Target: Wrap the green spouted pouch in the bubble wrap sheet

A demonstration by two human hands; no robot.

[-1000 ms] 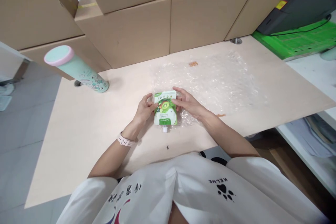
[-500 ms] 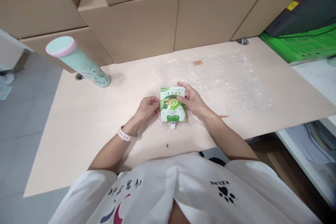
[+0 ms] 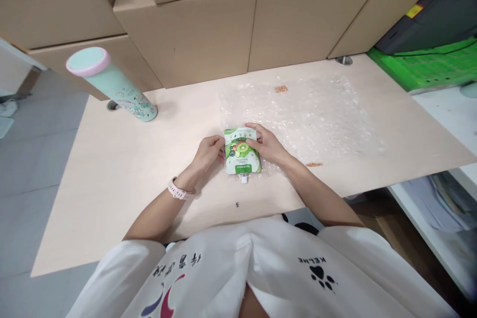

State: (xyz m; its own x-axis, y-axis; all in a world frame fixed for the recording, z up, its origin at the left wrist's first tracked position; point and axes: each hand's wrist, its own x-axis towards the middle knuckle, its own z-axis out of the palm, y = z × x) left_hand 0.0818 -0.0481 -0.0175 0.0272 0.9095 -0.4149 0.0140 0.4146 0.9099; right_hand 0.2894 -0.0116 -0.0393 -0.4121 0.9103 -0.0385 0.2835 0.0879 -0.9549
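A green and white smoothie pouch [image 3: 244, 160] with a kiwi picture lies near the left edge of the clear bubble wrap [image 3: 320, 119], its white spout pointing toward me. My right hand [image 3: 270, 145] grips the pouch from the right, thumb on its printed face and index finger along the far edge. At the left side of the pouch, my left hand [image 3: 209, 153] is closed in a pinch at what looks like the edge of the bubble wrap; its fingertips are partly hidden. A pink band circles my left wrist.
A mint tumbler [image 3: 115, 84] with a pink rim stands at the back left of the wooden table [image 3: 122, 174]. Cardboard boxes [image 3: 194, 39] are stacked along the far side. A green crate [image 3: 439, 64] sits at the right, by a white surface.
The pouch has shifted slightly left and is tilted a little, with my right hand moving along with it. My left hand stays nearly in place.
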